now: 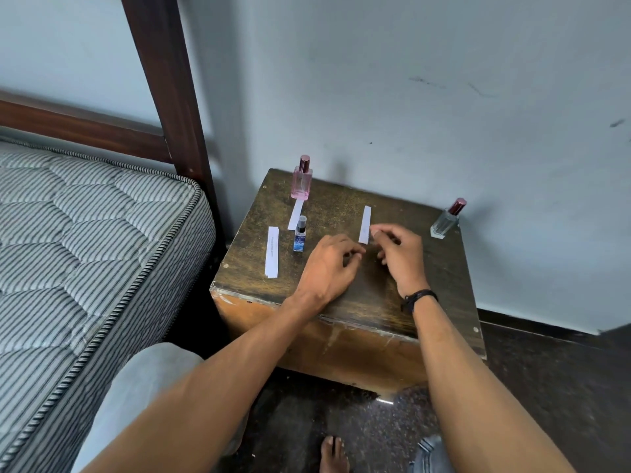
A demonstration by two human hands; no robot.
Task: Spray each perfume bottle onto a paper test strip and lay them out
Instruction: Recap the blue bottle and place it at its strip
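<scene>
Beside the striped mattress (85, 233), on the worn wooden desk (341, 199), the left hand (327, 264) and the right hand (399, 254) meet near the middle. Each grip is loosely curled at the near end of the middle paper strip (364, 224), and I cannot tell whether either pinches it or merely touches it.

The risks, as I judge them:
- The clear bottle (445, 221) stands at the far right corner near the edge, so a careless reach could knock it to the floor.
- The slim blue bottle (300, 235) (narrow base, close to the left hand) could topple at a brush of the wrist.
- The light strips could slide or get mixed up under a sweeping forearm.

The pink bottle (302, 179) stands upright at the back left, capped, with a second strip (295, 215) lying just in front of its base. A third strip (272, 252), faintly printed, lies left of the blue bottle. All three strips are white, narrow and flat.
</scene>
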